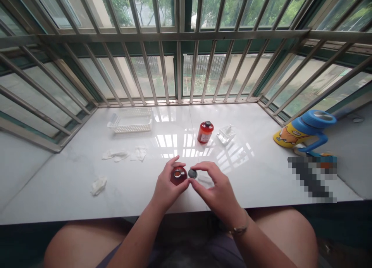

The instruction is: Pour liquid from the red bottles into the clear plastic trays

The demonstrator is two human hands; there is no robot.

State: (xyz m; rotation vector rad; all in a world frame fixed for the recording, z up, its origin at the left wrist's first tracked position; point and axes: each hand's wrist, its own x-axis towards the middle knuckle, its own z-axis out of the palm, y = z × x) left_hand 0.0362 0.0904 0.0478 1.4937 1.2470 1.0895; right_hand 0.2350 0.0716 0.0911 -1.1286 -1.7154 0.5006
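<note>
My left hand (167,186) is wrapped round a small red bottle (178,175) whose mouth is uncovered, standing near the front edge of the white sill. My right hand (213,186) pinches a small dark cap (192,173) just to the right of the bottle's mouth. A second red bottle (205,132) with a dark cap stands further back on the sill. Beside that one lies a clear glass bottle (226,134).
A white plastic basket (130,121) sits at the back left. Crumpled white tissues (120,155) and another wad (98,185) lie on the left. A blue and yellow cartoon jug (305,131) stands at the right. Window bars (178,66) close off the back.
</note>
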